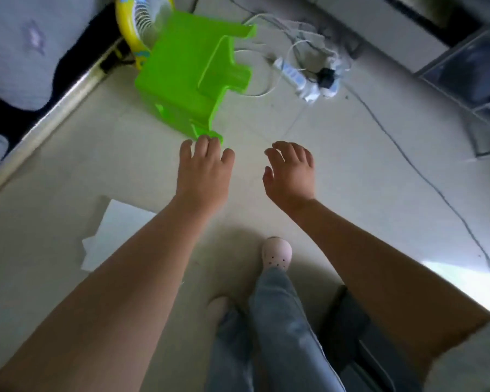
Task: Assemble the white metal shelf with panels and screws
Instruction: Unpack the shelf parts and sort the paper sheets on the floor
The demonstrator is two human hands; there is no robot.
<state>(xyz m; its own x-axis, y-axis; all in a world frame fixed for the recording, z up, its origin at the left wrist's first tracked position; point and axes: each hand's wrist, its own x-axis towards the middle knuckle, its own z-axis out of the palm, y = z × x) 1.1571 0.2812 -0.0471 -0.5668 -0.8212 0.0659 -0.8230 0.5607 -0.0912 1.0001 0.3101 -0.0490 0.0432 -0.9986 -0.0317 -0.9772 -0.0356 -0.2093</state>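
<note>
No shelf panel or screw shows clearly in the head view. My left hand [203,172] stretches forward over the tiled floor, fingers relaxed, its fingertips at the near leg of an overturned green plastic stool [181,77]; whether they touch it I cannot tell. My right hand [290,171] hovers beside it, fingers loosely spread, holding nothing. A white flat sheet [112,236] lies on the floor under my left forearm; it could be paper or a panel.
A yellow-rimmed fan [136,26] stands behind the stool. A white power strip [300,80] with tangled cables lies at the back right, one cable trailing right. A bed edge [54,97] runs along the left. My legs and a pink shoe [276,254] are below.
</note>
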